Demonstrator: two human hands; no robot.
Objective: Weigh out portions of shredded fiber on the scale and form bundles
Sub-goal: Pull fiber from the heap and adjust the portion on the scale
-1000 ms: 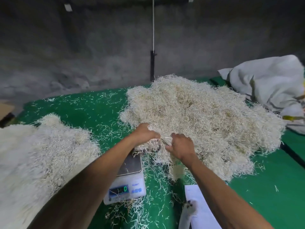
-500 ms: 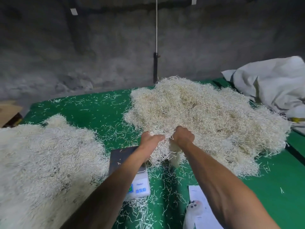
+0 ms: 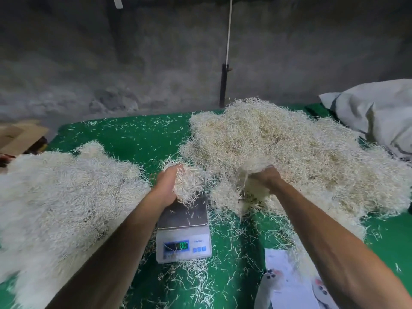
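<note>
Green table point(image 3: 138, 139), fiber clump point(image 3: 189, 184) in left hand point(image 3: 168, 184)

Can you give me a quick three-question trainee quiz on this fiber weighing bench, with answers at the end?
1. True or false: a full portion of fiber already rests on the scale.
2. Which hand grips a handful of fiber above the scale: A, left hand, or B, right hand?
3. Fill in: the right hand digs into the big fiber pile, which lies to the ____ of the scale.

Key: 1 false, only stray strands lie on it; 2 A; 3 right.
</note>
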